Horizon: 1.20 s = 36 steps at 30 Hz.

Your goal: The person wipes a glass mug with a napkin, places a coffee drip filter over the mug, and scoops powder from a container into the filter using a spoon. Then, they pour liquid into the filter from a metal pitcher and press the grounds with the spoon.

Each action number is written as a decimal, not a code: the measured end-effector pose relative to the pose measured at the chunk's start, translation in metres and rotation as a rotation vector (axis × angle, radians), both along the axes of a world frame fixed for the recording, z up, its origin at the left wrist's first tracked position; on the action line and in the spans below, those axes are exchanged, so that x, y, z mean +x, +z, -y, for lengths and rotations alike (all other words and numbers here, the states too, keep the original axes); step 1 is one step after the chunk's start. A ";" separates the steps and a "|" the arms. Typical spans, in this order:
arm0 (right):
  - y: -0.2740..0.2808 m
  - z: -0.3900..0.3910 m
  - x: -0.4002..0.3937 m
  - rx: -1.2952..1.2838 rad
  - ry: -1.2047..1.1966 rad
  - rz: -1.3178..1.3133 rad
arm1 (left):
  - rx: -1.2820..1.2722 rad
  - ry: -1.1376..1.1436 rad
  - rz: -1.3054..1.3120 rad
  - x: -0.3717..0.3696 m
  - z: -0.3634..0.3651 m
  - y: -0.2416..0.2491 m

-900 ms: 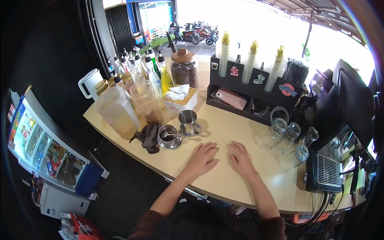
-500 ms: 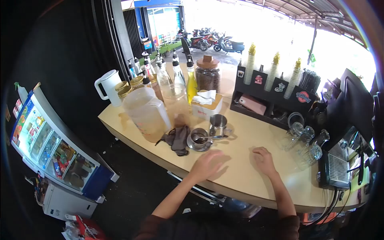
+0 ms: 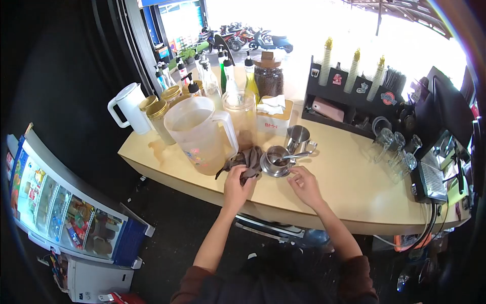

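My left hand (image 3: 238, 188) is closed on the near edge of a crumpled dark cloth (image 3: 249, 158), which lies on the counter. Just right of the cloth, a metal cup (image 3: 278, 155) stands on a saucer (image 3: 271, 171), with a spoon (image 3: 299, 155) slanting out of it over dark contents. My right hand (image 3: 305, 186) is open, fingers loosely bent, its fingertips right by the saucer's right rim. Behind the cup is a steel pitcher (image 3: 297, 137) with a handle. A big clear plastic jug (image 3: 195, 134) stands left of the cloth.
Across the wooden counter (image 3: 349, 187) stand a white kettle (image 3: 128, 107), pump bottles, a coffee bean jar (image 3: 269, 78) and a tissue box (image 3: 273, 121). To the right are a black cup organizer (image 3: 349, 95), glass mugs (image 3: 387, 152) and a screen (image 3: 440, 111). A lit drinks fridge (image 3: 66, 202) stands left.
My left hand has moved left from over the counter and taken hold of the cloth. My right hand has come left to the saucer. The camera view has shifted.
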State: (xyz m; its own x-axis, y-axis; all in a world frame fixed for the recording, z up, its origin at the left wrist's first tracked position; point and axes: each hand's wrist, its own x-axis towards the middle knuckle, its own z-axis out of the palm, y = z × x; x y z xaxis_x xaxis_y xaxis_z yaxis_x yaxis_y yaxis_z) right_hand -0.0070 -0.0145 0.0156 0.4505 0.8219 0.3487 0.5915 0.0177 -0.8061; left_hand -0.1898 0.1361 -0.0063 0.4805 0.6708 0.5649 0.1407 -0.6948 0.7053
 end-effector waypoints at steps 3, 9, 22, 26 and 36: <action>-0.001 0.001 -0.012 0.004 -0.016 0.071 | 0.044 -0.016 0.064 -0.005 -0.002 -0.003; -0.008 -0.011 -0.026 0.103 -0.007 0.229 | 0.056 -0.071 0.088 0.020 -0.022 0.000; 0.073 -0.135 0.035 0.177 -0.153 0.431 | 0.275 0.000 0.043 0.022 -0.015 0.016; 0.063 -0.193 0.062 -0.045 -0.300 0.607 | 0.272 -0.007 0.043 0.021 -0.011 0.021; 0.061 -0.212 0.072 -0.121 -0.359 0.620 | 0.313 -0.022 0.097 0.019 -0.013 0.018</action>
State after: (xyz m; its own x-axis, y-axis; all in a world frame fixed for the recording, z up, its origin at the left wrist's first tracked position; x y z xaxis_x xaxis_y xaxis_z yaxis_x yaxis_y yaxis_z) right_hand 0.0650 0.1977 0.0763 0.4489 0.7092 0.5436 0.8928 -0.3317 -0.3047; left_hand -0.1704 0.1489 0.0121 0.4266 0.4474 0.7860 0.0655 -0.8821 0.4666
